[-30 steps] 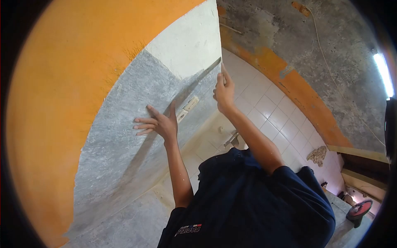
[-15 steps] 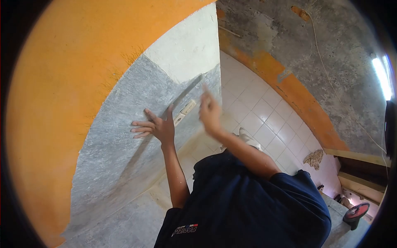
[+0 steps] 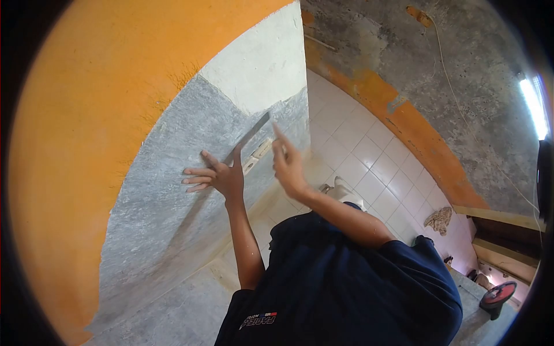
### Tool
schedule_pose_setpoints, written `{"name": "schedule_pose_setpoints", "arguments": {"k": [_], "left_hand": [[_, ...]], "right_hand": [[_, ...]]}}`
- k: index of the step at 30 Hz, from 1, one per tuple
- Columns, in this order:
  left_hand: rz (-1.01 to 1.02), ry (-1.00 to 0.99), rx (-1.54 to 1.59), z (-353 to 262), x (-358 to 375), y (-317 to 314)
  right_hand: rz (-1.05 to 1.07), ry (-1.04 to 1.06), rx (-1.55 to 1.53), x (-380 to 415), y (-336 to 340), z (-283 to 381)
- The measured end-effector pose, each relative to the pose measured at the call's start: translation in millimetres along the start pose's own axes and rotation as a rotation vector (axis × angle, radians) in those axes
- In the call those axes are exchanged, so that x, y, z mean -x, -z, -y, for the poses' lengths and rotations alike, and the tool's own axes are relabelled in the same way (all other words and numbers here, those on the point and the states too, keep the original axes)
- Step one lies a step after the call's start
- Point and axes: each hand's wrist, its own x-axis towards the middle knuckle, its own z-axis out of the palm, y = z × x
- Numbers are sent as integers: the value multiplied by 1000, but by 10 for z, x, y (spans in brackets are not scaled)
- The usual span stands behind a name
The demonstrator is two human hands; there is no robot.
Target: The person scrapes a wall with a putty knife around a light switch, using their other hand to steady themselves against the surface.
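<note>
My left hand rests on the grey, rough-surfaced patch of wall, fingers spread and thumb pointing up. My right hand is just in front of the same wall, fingers curled and the index finger stretched upward. Motion blur hides whatever sits in its grip. A dark narrow strip, which looks like a shadow, runs over the wall between the two hands. Below it, a cream socket plate is fixed to the wall. Pale, whitish wall lies above the grey patch.
Orange paint covers the wall at left. White floor tiles stretch to the right, with a crumpled cloth on them. A red-and-black object stands at lower right. A cable hangs along the far grey wall.
My right hand has shifted slightly left and down along the wall, and the dark strip has shortened at its upper end. My left hand stays in place.
</note>
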Motion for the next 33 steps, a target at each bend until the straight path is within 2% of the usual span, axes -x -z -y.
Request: {"name": "schedule_pose_setpoints", "arguments": {"k": [1, 2, 6, 9, 10, 13, 15, 17, 18, 21, 23, 25, 27, 30, 32, 33], "left_hand": [[10, 8, 12, 18, 18, 9], [15, 6, 9, 39, 45, 22], [6, -6, 14, 11, 2, 31], [12, -4, 25, 13, 3, 13], [21, -6, 43, 34, 25, 17], [-3, -43, 10, 49, 8, 10], [1, -16, 27, 19, 14, 1], [17, 5, 37, 20, 14, -10], [15, -6, 34, 28, 7, -11], [12, -12, 39, 74, 47, -13], [6, 3, 54, 38, 43, -22], [9, -16, 22, 23, 21, 18], [13, -27, 15, 23, -8, 28], [10, -34, 18, 58, 15, 22], [4, -23, 31, 34, 17, 0], [-1, -25, 31, 35, 13, -2]], "right_hand": [[-25, 59, -17, -29, 2, 39], [-78, -122, -123, -259, 97, 88], [32, -49, -24, 50, -17, -1], [29, -23, 73, 28, -9, -67], [-54, -216, -126, -179, 74, 181], [-104, -226, -213, -520, 263, 236], [-63, -154, -124, -246, 236, 265], [140, -196, -96, -8, 216, 403], [1, -280, -122, -171, 208, 357], [-69, -329, -278, -423, 296, 399], [-34, -287, -200, -167, 251, 423], [139, -304, -175, 27, 198, 465], [-89, -368, -239, -347, 242, 252], [-96, -383, -348, -436, 318, 344], [74, -348, -114, -104, 277, 448], [74, -347, -112, -156, 281, 409]]}}
